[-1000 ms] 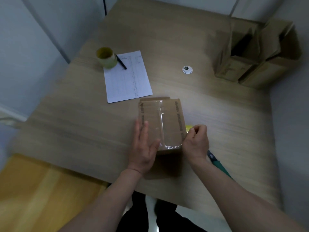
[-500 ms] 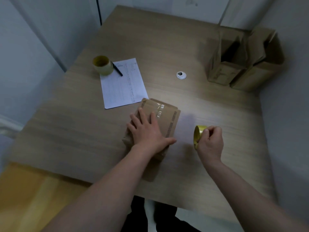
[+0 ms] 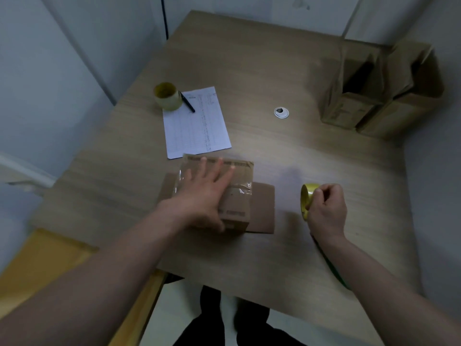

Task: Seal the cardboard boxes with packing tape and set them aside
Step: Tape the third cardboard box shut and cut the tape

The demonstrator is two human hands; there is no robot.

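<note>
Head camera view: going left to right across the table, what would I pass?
Spare tape roll → black pen → sheet of paper → left hand flat on the taped box → round grommet → tape roll held by the right hand → open boxes.

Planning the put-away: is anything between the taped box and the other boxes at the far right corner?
Nothing visible blocks it. The table between the box under the left hand and the stacked boxes holds only a flush round grommet.

brown box [image 3: 237, 196], yellow tape roll [image 3: 306, 199], white sheet [image 3: 197, 123]
</note>
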